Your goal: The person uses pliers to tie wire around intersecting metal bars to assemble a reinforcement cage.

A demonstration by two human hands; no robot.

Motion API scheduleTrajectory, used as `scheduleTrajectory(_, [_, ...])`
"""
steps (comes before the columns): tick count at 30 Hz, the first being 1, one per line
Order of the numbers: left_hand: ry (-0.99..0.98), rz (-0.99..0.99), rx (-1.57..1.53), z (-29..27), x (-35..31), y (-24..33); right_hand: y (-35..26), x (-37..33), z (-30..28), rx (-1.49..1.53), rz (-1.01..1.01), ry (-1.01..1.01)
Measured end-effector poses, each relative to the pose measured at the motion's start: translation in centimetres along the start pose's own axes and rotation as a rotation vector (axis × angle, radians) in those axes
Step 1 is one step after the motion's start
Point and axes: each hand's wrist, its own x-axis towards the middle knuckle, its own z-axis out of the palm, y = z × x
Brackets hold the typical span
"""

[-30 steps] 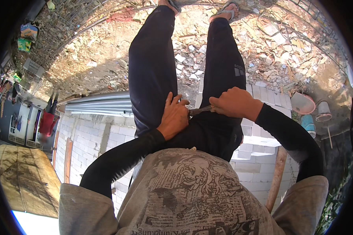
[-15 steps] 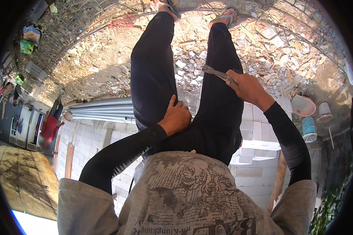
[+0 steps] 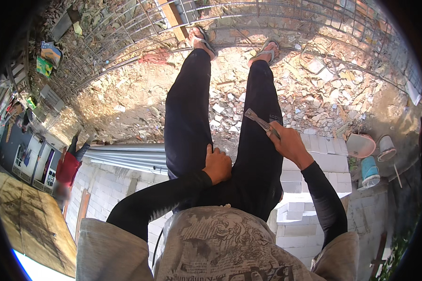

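A metal pair of pincers point(image 3: 258, 120) sticks out from my right hand point(image 3: 290, 144), its head pointing away and to the left. The fingers of that hand are wrapped round the handles, above my right thigh. My left hand point(image 3: 217, 166) lies on the inside of my left thigh, fingers laid against the dark trousers point(image 3: 187, 126); some fingertips are hidden. Nothing shows in it. Both forearms are in black sleeves.
Steel mesh point(image 3: 229, 21) and a wooden plank point(image 3: 172, 18) lie beyond my sandalled feet, past broken rubble point(image 3: 220, 112). Grey pipes point(image 3: 126, 157) are at left, pale blocks point(image 3: 314, 161) at right, with a blue bucket point(image 3: 369, 171). Far left is a person in red point(image 3: 68, 168).
The view has shifted, bringing more mesh and the plank into sight beyond my feet. My right hand, still gripping the pincers, is lower in the picture. My left hand stays on the thigh.
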Motion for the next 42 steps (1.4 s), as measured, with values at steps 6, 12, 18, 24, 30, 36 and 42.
scheduleTrajectory(6, [0.005,-0.051,0.000,0.7,-0.7,0.6,0.6,-0.1,0.3,0.049,0.053,0.075])
scheduleTrajectory(12, [0.011,-0.146,-0.090,1.5,-1.1,1.7,0.9,-0.2,0.5,0.186,0.082,0.184])
scheduleTrajectory(18, [-0.022,-0.149,-0.071,2.0,-1.2,1.1,2.1,-0.7,1.9,0.411,0.097,0.368])
scheduleTrajectory(24, [-0.030,-0.136,-0.090,1.7,-1.4,1.0,4.1,-1.5,2.6,0.450,0.185,0.351])
scheduleTrajectory(30, [-0.094,-0.169,-0.126,1.8,-1.1,1.8,5.7,-1.5,3.8,0.492,0.230,0.369])
scheduleTrajectory(36, [-0.074,-0.215,-0.166,2.5,-0.9,2.4,5.4,-1.3,3.5,0.666,0.288,0.355])
scheduleTrajectory(42, [-0.134,-0.188,-0.227,1.9,-1.1,3.0,6.4,-0.8,3.7,0.811,0.357,0.350])
